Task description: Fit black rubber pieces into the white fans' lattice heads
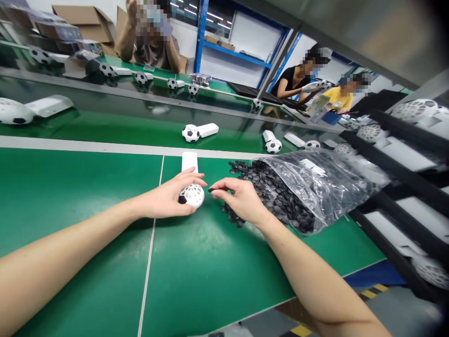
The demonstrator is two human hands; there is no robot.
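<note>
My left hand (pixel 171 194) is wrapped around a white openwork ball (pixel 194 195) with a white handle (pixel 190 162) pointing away from me on the green table. One black patch shows on the ball's left side; its other visible openings are bare lattice. To the right, my right hand (pixel 240 199) pinches a small black piece (pixel 211 190) between thumb and fingertips, a short gap away from the ball. Beneath and beyond that hand, many similar black pieces (pixel 277 196) spill from the mouth of a clear plastic bag (pixel 326 182).
Beyond a pale rail (pixel 87 144), a green conveyor belt carries several football-patterned balls with handles, such as one ball (pixel 191 133). At right stands a black rack (pixel 396 206) holding more white units. Several people sit across the line, one in a yellow shirt (pixel 340 97).
</note>
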